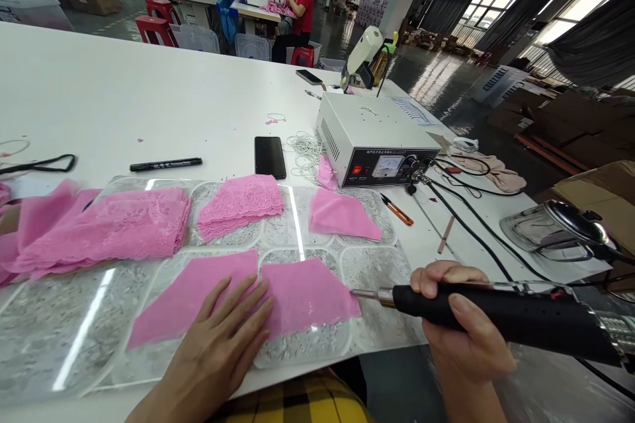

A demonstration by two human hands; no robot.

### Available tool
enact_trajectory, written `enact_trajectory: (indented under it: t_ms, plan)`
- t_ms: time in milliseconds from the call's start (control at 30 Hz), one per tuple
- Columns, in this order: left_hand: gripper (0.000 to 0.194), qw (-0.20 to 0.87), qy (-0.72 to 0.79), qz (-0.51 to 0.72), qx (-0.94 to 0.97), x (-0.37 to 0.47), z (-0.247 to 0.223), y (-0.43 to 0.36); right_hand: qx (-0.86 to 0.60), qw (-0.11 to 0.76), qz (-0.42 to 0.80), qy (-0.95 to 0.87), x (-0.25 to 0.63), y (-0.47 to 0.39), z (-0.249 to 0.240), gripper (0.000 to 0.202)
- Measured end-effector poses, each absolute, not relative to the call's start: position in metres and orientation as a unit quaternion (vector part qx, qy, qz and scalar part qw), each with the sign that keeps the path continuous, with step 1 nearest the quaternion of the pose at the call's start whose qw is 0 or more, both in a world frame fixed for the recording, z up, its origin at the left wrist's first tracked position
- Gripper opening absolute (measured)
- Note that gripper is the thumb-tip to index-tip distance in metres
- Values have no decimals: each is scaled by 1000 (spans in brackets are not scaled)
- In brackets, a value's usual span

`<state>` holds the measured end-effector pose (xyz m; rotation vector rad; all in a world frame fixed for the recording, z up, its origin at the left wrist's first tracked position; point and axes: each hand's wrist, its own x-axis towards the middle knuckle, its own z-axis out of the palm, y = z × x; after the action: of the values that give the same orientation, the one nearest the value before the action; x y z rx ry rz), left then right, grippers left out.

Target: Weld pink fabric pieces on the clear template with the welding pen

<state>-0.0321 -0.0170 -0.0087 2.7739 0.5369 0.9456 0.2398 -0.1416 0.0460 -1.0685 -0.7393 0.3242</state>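
Observation:
My left hand lies flat, fingers stretched, over the neighbouring edges of two pink fabric pieces: a left piece and a right piece. Wrapped in my right hand is a black handheld ultrasonic tool with a thin metal tip. The tip points left and meets the right piece near its right corner; whether it presses into the cloth I cannot tell. Both pieces lie on a clear, stone-patterned mat. Behind them are a lace stack and another pink piece.
A metal control box with a dial stands behind, black cables running from its front. Around it are a phone, an orange cutter and a glass jug. A larger lace pile sits left. One person sews in the background.

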Motion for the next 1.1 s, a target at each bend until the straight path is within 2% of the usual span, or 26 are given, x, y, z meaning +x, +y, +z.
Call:
enact_trajectory:
  t_ms: [833, 1100]
  plan:
    - [25, 94, 185, 329, 921, -31, -10, -18, -513, 777, 145, -336, 243, -147, 48, 6]
    - [22, 74, 134, 327, 932, -24, 13, -27, -520, 823, 80, -215, 256, -157, 44, 8]
